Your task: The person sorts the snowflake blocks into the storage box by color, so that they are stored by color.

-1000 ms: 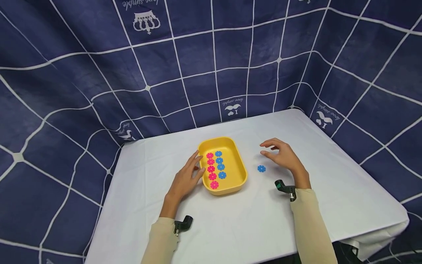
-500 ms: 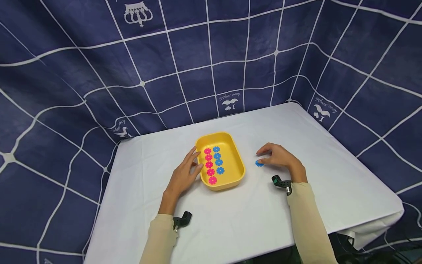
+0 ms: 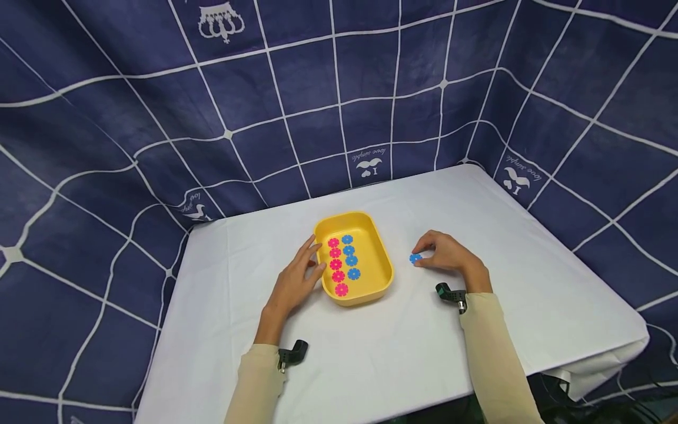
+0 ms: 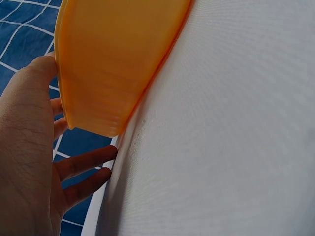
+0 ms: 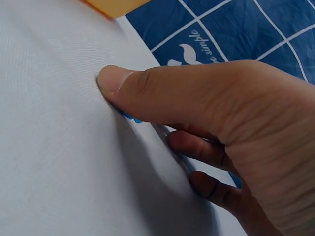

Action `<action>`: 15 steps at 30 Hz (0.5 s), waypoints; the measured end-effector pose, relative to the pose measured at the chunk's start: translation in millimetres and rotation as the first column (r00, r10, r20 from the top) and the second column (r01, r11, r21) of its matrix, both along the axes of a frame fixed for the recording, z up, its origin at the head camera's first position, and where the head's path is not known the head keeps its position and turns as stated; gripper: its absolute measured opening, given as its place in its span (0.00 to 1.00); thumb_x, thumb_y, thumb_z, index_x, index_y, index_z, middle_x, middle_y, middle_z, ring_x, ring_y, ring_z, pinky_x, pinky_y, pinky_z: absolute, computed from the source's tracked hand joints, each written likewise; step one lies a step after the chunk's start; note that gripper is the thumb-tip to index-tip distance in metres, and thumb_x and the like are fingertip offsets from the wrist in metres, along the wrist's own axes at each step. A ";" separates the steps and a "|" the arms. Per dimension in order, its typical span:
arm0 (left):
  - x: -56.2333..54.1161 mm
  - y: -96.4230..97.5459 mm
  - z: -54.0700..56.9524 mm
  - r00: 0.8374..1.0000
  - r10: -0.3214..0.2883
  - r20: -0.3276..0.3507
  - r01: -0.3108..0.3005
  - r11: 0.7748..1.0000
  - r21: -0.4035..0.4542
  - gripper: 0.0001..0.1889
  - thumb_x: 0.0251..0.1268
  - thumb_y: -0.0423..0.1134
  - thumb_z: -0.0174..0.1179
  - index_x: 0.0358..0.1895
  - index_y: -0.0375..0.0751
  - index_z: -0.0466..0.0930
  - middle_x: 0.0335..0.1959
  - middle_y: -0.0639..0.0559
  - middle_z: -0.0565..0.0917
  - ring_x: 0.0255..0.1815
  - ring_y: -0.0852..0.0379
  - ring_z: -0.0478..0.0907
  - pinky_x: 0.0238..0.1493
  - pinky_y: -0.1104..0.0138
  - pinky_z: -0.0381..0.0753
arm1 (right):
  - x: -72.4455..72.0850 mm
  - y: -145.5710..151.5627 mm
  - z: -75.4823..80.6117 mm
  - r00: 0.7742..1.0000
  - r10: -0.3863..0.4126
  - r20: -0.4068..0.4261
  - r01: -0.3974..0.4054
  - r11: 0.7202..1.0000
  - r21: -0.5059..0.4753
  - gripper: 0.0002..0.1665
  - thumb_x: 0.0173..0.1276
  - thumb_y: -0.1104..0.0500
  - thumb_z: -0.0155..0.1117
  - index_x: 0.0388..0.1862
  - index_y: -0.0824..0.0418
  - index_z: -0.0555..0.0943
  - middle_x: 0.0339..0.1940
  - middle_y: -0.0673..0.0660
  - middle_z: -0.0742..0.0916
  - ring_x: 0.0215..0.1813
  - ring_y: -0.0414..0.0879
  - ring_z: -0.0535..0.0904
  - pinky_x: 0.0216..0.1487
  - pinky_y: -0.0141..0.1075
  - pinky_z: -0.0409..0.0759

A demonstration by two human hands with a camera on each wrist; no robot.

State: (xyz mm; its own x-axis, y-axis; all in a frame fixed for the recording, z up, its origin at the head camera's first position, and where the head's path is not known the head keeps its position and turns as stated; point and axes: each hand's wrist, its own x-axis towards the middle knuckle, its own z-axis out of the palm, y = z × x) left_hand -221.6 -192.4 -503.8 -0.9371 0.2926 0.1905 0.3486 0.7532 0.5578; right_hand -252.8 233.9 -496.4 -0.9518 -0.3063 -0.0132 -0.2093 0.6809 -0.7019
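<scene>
In the head view my right hand [image 3: 450,255] pinches a blue flower-shaped disc [image 3: 415,258] between thumb and fingers, just above or at the white tablecloth. The right wrist view shows the thumb covering most of it, with only a sliver of blue visible. To the left stands a yellow tray [image 3: 377,262]. My left hand [image 3: 291,287] rests against its left rim, fingers spread and relaxed; thumb and fingertips touch the edge without gripping. Inside, a column of several pink discs [image 3: 336,264] runs beside a column of several blue discs [image 3: 352,260].
The white-covered table [image 3: 339,359] has its far edge close to a navy curtain [image 3: 296,88] with white grid lines, which also hangs at the left and right. A dark wrist camera [image 3: 294,353] sits on the left arm, another camera [image 3: 450,292] on the right.
My right hand has come down to the loose blue disc, taken it between thumb and fingers and shifted it slightly. My left hand stays at the tray's rim. The head view has tilted slightly.
</scene>
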 end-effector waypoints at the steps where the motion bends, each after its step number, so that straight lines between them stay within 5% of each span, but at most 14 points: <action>1: 0.5 0.1 -0.7 1.000 -0.001 0.002 0.001 1.000 0.006 0.32 0.83 0.60 0.55 0.83 0.63 0.65 0.88 0.72 0.52 0.64 0.53 0.83 0.65 0.43 0.81 | 0.3 -0.3 -0.7 1.000 -0.003 -0.003 0.003 1.000 0.004 0.14 0.61 0.55 0.87 0.44 0.54 0.93 0.50 0.55 0.89 0.57 0.55 0.81 0.69 0.56 0.76; 15: 3.3 -2.3 -0.2 1.000 0.002 -0.002 -0.002 1.000 0.006 0.33 0.82 0.63 0.54 0.83 0.61 0.66 0.88 0.72 0.53 0.63 0.55 0.83 0.65 0.44 0.82 | -1.2 -6.8 -10.9 0.990 -0.003 -0.144 0.002 1.000 -0.011 0.11 0.66 0.55 0.82 0.46 0.54 0.92 0.48 0.50 0.90 0.55 0.51 0.82 0.66 0.53 0.78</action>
